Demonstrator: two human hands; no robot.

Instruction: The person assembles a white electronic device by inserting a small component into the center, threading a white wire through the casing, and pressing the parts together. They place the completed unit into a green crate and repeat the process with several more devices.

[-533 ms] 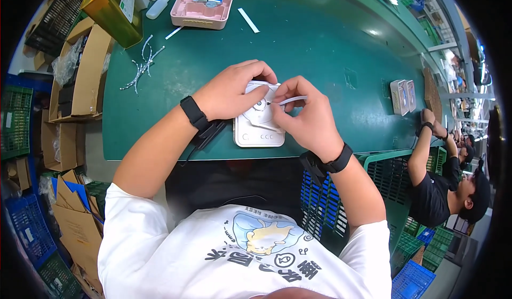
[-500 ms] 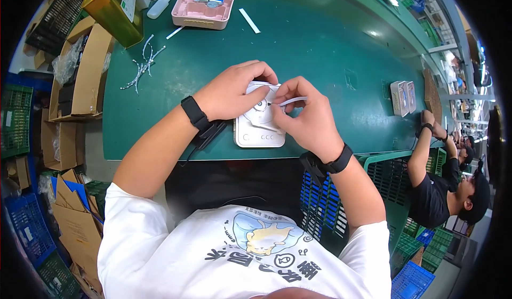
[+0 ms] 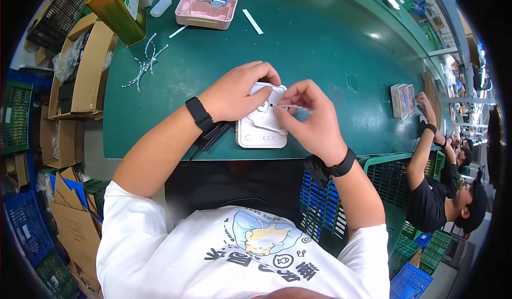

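A white rounded-corner device housing (image 3: 262,139) lies on the table's near edge, with a round disc and small buttons on its face. My left hand (image 3: 238,92) grips its far left side, the thumb across the top and the fingers curled over the far edge. Just right of the disc, my right hand (image 3: 313,119) pinches a thin whitish strip (image 3: 295,106) between thumb and fingers. That strip is blurred, and its inner end reaches a small dark spot on the housing. What lies under my left palm is hidden.
Farther off on the green table (image 3: 320,48) are a pink open housing (image 3: 205,21), white strips (image 3: 253,22), a tangle of wires (image 3: 143,70) and a metal can (image 3: 116,11). A co-worker (image 3: 434,192) sits at right by white housings (image 3: 399,102). Green crates (image 3: 381,187) stand below.
My right hand has shifted slightly right, and the strip, curved before, now appears straighter and blurred. My left hand keeps its hold. The co-worker's hand has moved toward the white housings.
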